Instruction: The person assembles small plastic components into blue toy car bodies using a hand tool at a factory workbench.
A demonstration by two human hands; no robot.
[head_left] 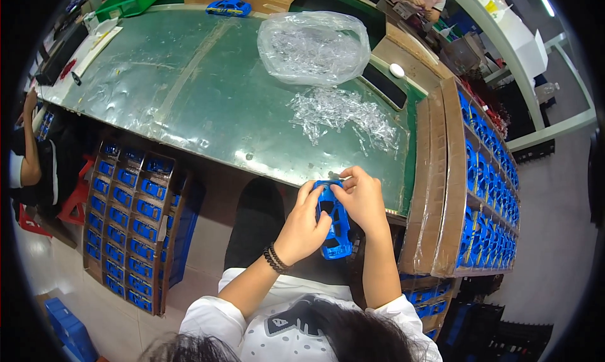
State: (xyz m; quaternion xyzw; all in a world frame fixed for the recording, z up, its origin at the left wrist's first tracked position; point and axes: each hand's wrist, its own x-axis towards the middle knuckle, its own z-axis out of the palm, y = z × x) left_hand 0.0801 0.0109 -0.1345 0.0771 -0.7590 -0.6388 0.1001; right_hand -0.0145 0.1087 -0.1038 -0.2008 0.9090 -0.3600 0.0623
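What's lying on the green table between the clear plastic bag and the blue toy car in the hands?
A scattered pile of small clear plastic parts, seen in the head view.

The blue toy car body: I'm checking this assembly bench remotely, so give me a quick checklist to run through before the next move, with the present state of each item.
1. Blue toy car body held by both hands: ok; left hand and right hand grip it.
2. Small clear part at the right fingertips: cannot tell, too small.
3. Loose clear parts on the green bench: ok.
4. Clear bag open: ok.
5. Cardboard tray of blue bodies on the left: ok, filled.
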